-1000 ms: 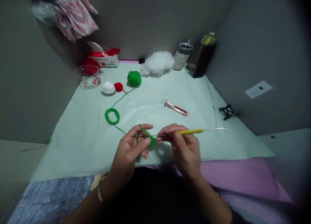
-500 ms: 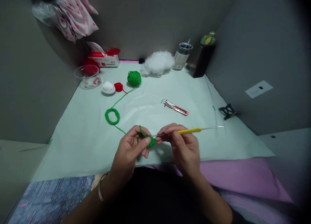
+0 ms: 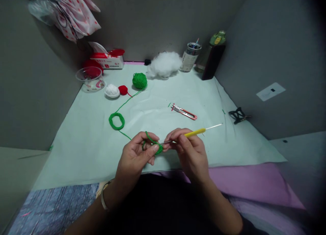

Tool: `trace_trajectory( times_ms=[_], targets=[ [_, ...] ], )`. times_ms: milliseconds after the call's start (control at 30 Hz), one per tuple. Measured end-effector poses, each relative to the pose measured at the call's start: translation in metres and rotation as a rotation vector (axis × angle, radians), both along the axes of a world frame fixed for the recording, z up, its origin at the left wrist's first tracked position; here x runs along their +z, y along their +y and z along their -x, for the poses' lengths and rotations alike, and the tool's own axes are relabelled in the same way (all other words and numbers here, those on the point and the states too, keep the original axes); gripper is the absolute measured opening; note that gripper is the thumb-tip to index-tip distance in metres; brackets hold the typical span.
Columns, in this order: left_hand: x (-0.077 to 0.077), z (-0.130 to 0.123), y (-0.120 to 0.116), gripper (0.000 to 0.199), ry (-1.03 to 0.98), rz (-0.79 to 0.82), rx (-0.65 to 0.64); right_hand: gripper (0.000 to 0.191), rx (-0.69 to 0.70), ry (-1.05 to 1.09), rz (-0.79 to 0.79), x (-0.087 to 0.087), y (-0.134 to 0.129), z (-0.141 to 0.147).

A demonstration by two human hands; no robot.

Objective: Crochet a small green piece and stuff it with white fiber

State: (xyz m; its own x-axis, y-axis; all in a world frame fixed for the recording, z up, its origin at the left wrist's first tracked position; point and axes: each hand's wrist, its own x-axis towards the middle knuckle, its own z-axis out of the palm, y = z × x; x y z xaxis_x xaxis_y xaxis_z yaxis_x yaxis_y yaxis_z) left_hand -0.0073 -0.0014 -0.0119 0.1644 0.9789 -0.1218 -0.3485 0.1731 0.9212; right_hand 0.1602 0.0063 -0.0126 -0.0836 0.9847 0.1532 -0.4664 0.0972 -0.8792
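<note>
Between the thumb and fingers of my left hand (image 3: pixel 136 152) is pinched a small green crochet piece (image 3: pixel 159 149), partly hidden by the thumb. Green working yarn (image 3: pixel 150 137) loops over the left index finger. My right hand (image 3: pixel 191 150) grips a crochet hook (image 3: pixel 195 132) with a yellow handle; its thin metal shaft reaches left to the edge of the piece. The hook's tip is too small to make out. From the left hand the yarn runs to a green coil (image 3: pixel 116 121) on the table and on to a green yarn ball (image 3: pixel 140 81).
Thread snips (image 3: pixel 183 112) lie beyond the hands. White stuffing (image 3: pixel 165 64), a can of pens (image 3: pixel 190 57) and a bottle (image 3: pixel 216 54) stand at the back. At left are a plastic cup (image 3: pixel 91 79), white yarn (image 3: pixel 112 90) and red yarn (image 3: pixel 123 89). A black clip (image 3: pixel 238 116) lies at right.
The crochet hook has tilted, its far end rising and shifting left. My right hand has turned slightly with it. My left hand still holds the crochet piece in nearly the same place.
</note>
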Motion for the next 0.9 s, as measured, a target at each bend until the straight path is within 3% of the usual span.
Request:
trace_trajectory(
  times_ms=[133,267,500,733,900],
  targets=[
    [0.007,-0.001,0.001,0.043,-0.053,0.004,-0.030,0.019,0.057,0.122,0.082,0.001,0.003,0.002],
    [0.010,-0.001,0.002,0.065,-0.064,0.031,-0.007,0.019,0.035,0.105,0.053,0.000,0.001,0.002],
    [0.016,0.001,0.000,0.064,0.040,0.031,0.033,0.019,0.012,-0.038,-0.047,-0.003,-0.003,-0.003],
    [0.014,-0.003,-0.002,0.064,0.028,0.041,0.036,0.017,0.049,0.102,0.057,-0.007,-0.004,0.011],
    [0.011,-0.003,0.000,0.095,-0.052,0.101,0.007,0.016,-0.082,-0.143,-0.127,-0.013,-0.008,0.014]
  ],
)
